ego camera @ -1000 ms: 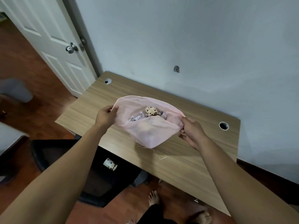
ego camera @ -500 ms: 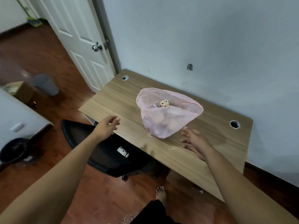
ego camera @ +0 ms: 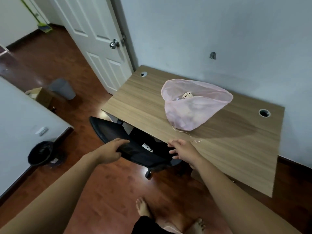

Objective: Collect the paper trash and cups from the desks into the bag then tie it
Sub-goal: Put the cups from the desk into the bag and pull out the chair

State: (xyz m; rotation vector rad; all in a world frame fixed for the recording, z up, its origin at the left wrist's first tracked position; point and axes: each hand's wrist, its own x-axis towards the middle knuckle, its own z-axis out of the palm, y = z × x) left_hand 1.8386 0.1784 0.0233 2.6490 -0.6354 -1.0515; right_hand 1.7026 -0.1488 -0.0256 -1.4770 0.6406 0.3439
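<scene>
Both hands empty. left hand [ego camera: 111,152] has fingers out straight, over the near rim of the black mesh office chair [ego camera: 104,130]; contact unclear. right hand [ego camera: 184,151] is spread and relaxed, at the chair's other side, just off the front edge of the light woodgrain desk [ego camera: 138,98]

Target looks like the small white patterned paper cup [ego camera: 147,147] lying on its side on the chair seat, between the two hands and tucked close under the desk's front edge, nearer the front-left corner

How I'd do it:
- one hand steadies or rolls the chair out, the seat sits partly under the desk
- other hand pinches the cup across its body, lightly, since paper crushes
- check the seat for more scraps while there

Drop-off: sheer pink fabric bag [ego camera: 194,112] sits mid-desk, closer to the back edge, mouth wide open toward the wall, another patterned cup [ego camera: 187,95] visible inside. Hold the rim when dropping, as the bag looks floppy. Thin tan cord [ego camera: 185,134] trails toward the front edge; don't snag it, probably needed for tying
</scene>
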